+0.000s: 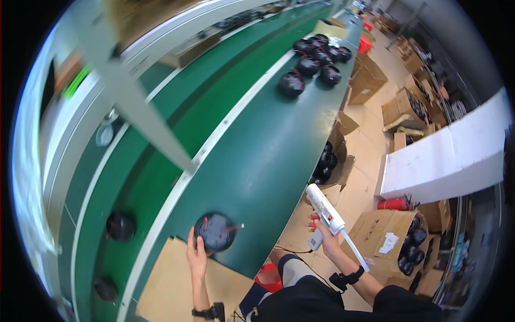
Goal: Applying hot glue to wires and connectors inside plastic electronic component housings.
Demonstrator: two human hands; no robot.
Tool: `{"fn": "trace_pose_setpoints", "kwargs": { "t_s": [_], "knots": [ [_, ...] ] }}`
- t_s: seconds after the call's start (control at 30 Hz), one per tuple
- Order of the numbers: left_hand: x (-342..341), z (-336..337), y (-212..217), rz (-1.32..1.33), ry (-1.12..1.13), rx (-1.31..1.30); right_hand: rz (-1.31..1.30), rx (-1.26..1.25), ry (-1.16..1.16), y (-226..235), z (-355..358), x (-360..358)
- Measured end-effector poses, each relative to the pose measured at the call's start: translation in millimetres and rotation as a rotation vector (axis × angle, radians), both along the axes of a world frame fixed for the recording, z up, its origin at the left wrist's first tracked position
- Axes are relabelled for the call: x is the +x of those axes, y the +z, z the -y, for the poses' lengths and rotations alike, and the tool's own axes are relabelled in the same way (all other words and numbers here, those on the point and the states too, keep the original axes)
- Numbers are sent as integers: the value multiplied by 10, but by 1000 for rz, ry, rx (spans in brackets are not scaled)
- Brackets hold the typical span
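Note:
A black round dome-shaped part (215, 232) with red wires and a small pale connector lies on the green bench. My left hand (197, 253) grips its near left edge, thumb at the rim. Over the bench's right edge, my right hand (326, 236) is wrapped round a white glue gun (325, 208). Its dark tip points up and left; a long white stick (355, 251) sticks out of its rear, and a cord runs from its handle. A brown cardboard sheet (177, 287) lies under my left forearm.
Several black round parts (308, 65) cluster at the bench's far end. Left of a white rail, the green belt (145, 214) carries two more. A slanted grey post (147, 115) crosses above it. Cardboard boxes (370, 231) of black parts and a red extinguisher (394, 204) stand to my right.

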State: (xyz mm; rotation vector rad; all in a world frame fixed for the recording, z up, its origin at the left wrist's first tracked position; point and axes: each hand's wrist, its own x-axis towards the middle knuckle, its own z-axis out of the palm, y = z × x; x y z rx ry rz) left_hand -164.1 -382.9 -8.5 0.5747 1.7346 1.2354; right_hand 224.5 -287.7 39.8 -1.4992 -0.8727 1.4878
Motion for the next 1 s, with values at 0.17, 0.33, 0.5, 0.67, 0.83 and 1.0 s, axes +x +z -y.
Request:
{"fn": "trace_pose_setpoints", "kwargs": {
  "t_s": [0.17,0.33,0.5,0.67,0.83,1.0],
  "knots": [
    [678,-1964,-164,278,10,179,31,9,-4,155,-178,323],
    [796,-2050,-89,-42,-320,169,7,30,143,183,-264,391],
    [-555,-789,-180,-730,329,126,79,-35,340,127,-264,337],
    [-2444,-284,-494,-688,843,-314,79,-74,557,69,-257,141],
    [-2722,-343,-806,4,748,148,109,-76,640,134,-102,-140],
    [-1662,671,-456,-245,413,137,87,-86,834,251,47,-615]
  ]
}}
